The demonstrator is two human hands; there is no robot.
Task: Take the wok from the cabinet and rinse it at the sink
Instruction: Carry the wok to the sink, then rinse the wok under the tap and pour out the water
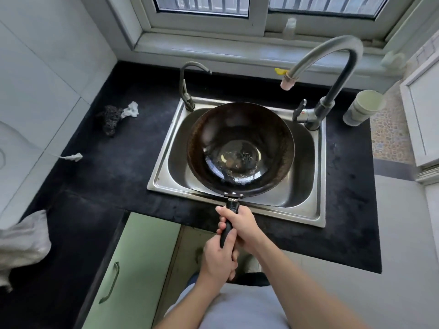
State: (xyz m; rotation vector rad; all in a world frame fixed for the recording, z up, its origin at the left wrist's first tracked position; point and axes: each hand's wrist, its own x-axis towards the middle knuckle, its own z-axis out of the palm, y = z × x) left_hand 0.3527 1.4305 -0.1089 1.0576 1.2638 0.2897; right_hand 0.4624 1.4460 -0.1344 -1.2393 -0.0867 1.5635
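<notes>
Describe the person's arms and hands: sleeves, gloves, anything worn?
Left hand and right hand are both bare, with no gloves, rings, watch or bands visible. The forearms are uncovered to the frame edge, so no sleeves show. A light grey shirt covers the torso.

No legible text (labels neither)

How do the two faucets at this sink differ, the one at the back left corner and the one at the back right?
The right faucet is much taller and thicker than the left faucet. The right faucet's spout ends in a pinkish tip, while the left faucet's spout end is bare metal. The right faucet has a dark side lever near its base; none shows clearly on the left faucet. Both are grey goosenecks standing on the back rim of the sink, and no water runs from either.
</notes>
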